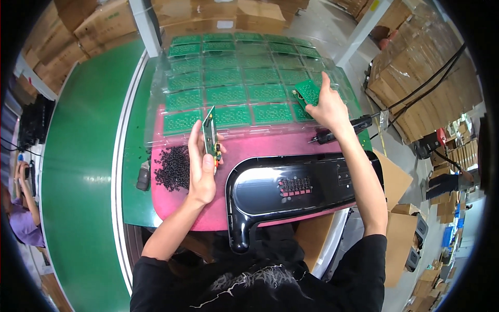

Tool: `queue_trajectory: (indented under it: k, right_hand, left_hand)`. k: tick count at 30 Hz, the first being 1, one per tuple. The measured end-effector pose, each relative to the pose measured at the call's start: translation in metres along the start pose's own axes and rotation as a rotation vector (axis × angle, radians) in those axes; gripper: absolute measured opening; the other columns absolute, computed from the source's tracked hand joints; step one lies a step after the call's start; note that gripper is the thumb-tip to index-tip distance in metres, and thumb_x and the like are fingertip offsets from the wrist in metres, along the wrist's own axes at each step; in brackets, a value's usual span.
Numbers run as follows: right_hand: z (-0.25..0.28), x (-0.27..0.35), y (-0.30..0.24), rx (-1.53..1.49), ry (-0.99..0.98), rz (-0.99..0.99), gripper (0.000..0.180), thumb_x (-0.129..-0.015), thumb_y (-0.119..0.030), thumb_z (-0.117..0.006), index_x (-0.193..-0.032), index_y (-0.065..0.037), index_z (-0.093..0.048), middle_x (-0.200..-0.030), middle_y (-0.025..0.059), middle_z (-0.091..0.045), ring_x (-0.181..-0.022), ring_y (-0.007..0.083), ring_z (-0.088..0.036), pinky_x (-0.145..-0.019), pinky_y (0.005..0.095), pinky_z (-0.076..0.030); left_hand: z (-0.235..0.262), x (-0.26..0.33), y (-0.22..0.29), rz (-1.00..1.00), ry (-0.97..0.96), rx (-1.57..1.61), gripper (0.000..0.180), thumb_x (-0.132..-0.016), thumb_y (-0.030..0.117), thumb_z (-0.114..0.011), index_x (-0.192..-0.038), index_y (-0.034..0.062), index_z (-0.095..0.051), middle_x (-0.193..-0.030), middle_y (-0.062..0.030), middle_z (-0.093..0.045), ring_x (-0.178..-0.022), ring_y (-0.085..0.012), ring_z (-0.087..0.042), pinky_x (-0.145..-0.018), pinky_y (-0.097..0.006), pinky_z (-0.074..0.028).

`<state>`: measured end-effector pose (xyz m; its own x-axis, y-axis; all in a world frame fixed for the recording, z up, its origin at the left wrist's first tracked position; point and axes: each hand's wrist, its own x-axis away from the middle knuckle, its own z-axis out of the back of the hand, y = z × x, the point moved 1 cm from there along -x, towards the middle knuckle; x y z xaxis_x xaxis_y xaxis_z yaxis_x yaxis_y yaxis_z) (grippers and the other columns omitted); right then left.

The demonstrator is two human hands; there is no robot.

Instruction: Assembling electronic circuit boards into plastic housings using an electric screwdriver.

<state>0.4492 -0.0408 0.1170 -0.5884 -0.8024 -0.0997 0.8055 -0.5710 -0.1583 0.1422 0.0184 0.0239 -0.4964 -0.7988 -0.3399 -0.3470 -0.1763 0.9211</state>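
My left hand (204,174) is closed round a green circuit board (210,136), held on edge with small parts showing on its face. Over the right side of a clear plastic tray (244,129), my right hand (328,106) grips another green circuit board (309,92), tilted, with a connector at its left edge. Rows of green boards lie in the tray. A glossy black plastic housing (260,192) with a grid of small slots rests on the pink mat below my right forearm. Beside that forearm lies a black electric screwdriver (343,131).
A heap of small black screws or similar parts (173,169) sits on the pink mat (249,148), left of the housing. Next to it is a small dark object (143,177). A green conveyor belt (78,171) runs along the left. Cardboard boxes (416,78) stand right and behind; another person (26,218) is far left.
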Motion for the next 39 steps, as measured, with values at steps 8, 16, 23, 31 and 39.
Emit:
queue_trajectory:
  k: [8,16,23,31,39]
  right_hand:
    - [-0.022,0.003,0.001,0.036,0.023,0.042,0.095,-0.071,-0.02,-0.071,-0.146,0.002,-0.017,-0.108,0.0267,-0.062,-0.108,0.0412,-0.058,-0.089,0.0477,-0.051]
    - [-0.016,0.015,0.002,0.083,0.167,0.143,0.089,-0.076,-0.026,-0.074,-0.144,0.002,-0.024,-0.116,0.0235,-0.058,-0.111,0.0391,-0.055,-0.089,0.0481,-0.05]
    - [0.037,0.083,-0.049,-0.429,0.27,0.768,0.062,-0.079,-0.013,-0.073,-0.134,-0.005,-0.046,-0.12,0.0169,-0.058,-0.107,0.0323,-0.056,-0.093,0.0419,-0.046]
    - [0.056,0.13,-0.031,-0.687,0.371,0.801,0.012,-0.083,-0.006,-0.071,-0.093,0.0,-0.068,-0.078,0.0107,-0.068,-0.067,0.022,-0.067,-0.059,0.0279,-0.052]
    - [0.038,0.163,0.04,-1.056,0.166,0.304,0.011,-0.091,-0.004,-0.063,-0.099,0.003,-0.065,-0.074,0.0029,-0.067,-0.063,0.0036,-0.059,-0.057,0.0177,-0.046]
  left_hand:
    - [0.0,0.0,0.002,0.004,-0.006,-0.045,0.078,-0.097,0.053,-0.042,-0.151,0.0052,-0.013,-0.116,-0.0112,-0.053,-0.091,-0.014,-0.053,-0.071,-0.027,-0.043]
    - [0.0,-0.004,0.008,0.084,-0.078,0.169,0.062,-0.102,0.044,-0.036,-0.147,0.0084,-0.014,-0.105,-0.0211,-0.062,-0.081,-0.0205,-0.063,-0.072,-0.031,-0.05]
    - [-0.013,-0.01,0.035,0.228,-0.271,0.378,0.056,-0.103,0.041,-0.035,-0.147,0.0103,-0.018,-0.1,-0.0265,-0.065,-0.07,-0.025,-0.066,-0.066,-0.032,-0.053]
    - [-0.065,-0.016,0.092,0.44,-0.6,0.225,0.055,-0.1,0.044,-0.042,-0.131,-0.0013,-0.044,-0.11,-0.0184,-0.062,-0.075,-0.0237,-0.07,-0.048,-0.026,-0.055]
    - [-0.086,-0.008,0.09,0.225,-0.512,-0.176,0.074,-0.066,-0.006,-0.08,-0.133,-0.0003,-0.05,-0.124,-0.0102,-0.055,-0.096,-0.0114,-0.06,-0.056,-0.019,-0.057]
